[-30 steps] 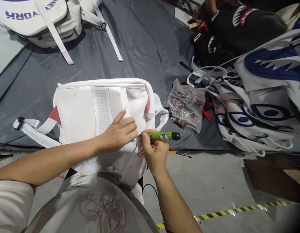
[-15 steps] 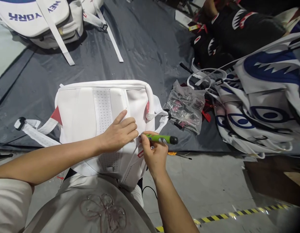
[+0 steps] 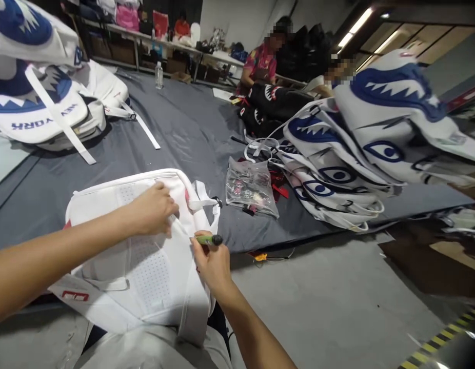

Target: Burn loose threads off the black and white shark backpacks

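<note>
A white backpack [image 3: 147, 266] rests against my lap and the table edge, its padded, perforated back panel facing up. My left hand [image 3: 155, 209] lies across the panel's upper right, its fingers bent and closed on the white fabric; the fingertips are partly hidden. In my right hand [image 3: 212, 266] is a green marker pen [image 3: 205, 239] with a black end, pinched between thumb and fingers. Its tip is near the backpack's right side, hidden by my fingers. A shoulder strap with a red label [image 3: 75, 295] hangs at lower left. A buckled white strap [image 3: 206, 202] sticks out at right.
A clear plastic bag [image 3: 251, 187] of small parts lies right of the backpack. White-and-blue shark-face backpacks [image 3: 337, 154] are piled farther right, others [image 3: 48, 113] at left. Beyond are black bags [image 3: 274, 105], a bottle [image 3: 159, 76] and several people [image 3: 260, 61]. Striped tape [image 3: 441, 338] marks the floor.
My view has tilted up, bringing the far room and people in. My left hand has lifted its pointing finger and bent it in. A red label now shows on the lower left strap.
</note>
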`<state>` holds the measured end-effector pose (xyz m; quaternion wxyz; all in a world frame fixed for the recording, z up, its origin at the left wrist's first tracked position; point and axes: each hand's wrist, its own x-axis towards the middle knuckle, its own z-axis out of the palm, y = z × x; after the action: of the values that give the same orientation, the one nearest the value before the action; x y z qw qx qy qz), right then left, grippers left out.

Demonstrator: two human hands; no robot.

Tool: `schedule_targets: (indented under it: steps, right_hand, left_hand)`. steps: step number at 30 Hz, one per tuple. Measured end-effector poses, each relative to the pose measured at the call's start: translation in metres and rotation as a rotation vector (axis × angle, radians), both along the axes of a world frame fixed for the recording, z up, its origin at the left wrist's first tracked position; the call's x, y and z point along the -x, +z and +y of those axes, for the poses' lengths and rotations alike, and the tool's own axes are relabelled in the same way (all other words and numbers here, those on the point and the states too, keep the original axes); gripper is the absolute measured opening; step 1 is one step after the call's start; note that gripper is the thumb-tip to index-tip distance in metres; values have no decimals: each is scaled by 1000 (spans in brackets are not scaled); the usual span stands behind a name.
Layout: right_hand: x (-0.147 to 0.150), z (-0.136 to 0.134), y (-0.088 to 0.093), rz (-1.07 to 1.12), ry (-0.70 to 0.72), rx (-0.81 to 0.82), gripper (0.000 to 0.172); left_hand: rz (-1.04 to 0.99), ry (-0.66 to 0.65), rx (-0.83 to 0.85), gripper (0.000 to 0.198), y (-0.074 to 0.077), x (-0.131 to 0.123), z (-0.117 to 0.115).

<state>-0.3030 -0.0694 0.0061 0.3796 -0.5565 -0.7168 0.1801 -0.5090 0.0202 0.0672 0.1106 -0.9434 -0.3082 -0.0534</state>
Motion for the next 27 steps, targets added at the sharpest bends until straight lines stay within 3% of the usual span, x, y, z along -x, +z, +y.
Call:
schedule_targets:
  steps: [2, 4, 8, 11, 14, 18, 20, 22, 24, 26, 27]
  right_hand:
    - [-1, -9, 1, 127, 60, -32, 20]
    - [2, -21, 3, 200, 95, -112, 22]
    - [2, -41, 23, 282, 61, -442, 37]
    - [-6, -41, 44, 177, 193, -643, 48]
    - [-13, -29, 47, -23, 327, -664, 40]
    - [-3, -14, 27, -189, 443, -583, 25]
    - [8, -10, 21, -185, 401, -570, 25]
    - [20, -10, 20, -164, 351, -570, 26]
    - [32, -15, 21, -129, 360, -568, 25]
    - [41, -22, 20, -75, 393, -550, 25]
    - [44, -26, 19, -50, 402, -539, 25]
  left_hand:
    - [25, 40, -3, 34, 10, 5, 2]
    - [-9, 69, -29, 32, 25, 10, -14]
    - [-117, 166, -160, 34, 70, 10, -84]
    - [-192, 273, -205, 37, 90, 3, -129]
    - [-252, 392, -168, 39, 69, 3, -148]
    - [-250, 400, 44, 30, 28, 15, -134]
    - [-279, 334, 81, 17, 25, 24, -122]
    - [-327, 328, -38, 14, 33, 30, -110]
    - [-309, 384, -153, 49, 40, 32, -95]
    - [-208, 441, -100, 86, 41, 30, -77]
    - [-155, 461, -43, 94, 38, 28, -67]
